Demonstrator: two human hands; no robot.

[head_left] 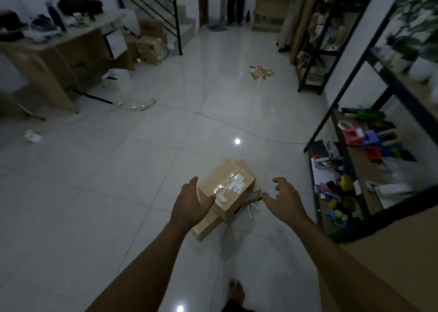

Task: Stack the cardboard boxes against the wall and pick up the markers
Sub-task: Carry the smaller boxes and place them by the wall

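Observation:
Two cardboard boxes lie on the tiled floor in front of me. The taped upper box [227,183] sits askew on a lower box [205,226]. My left hand [189,205] reaches over the upper box's left side, fingers straight, thumb near its front edge. My right hand [282,198] hovers just right of the boxes with fingers loosely curled, holding nothing. A heap of coloured markers [260,72] lies on the floor far ahead, near the black shelf.
Black metal shelves [331,126] full of coloured items run along the right. A wooden desk [47,58] stands at the left, with more cardboard boxes [149,43] by the stairs. A power strip [139,105] and cable cross the floor. A person stands in the far doorway [235,3].

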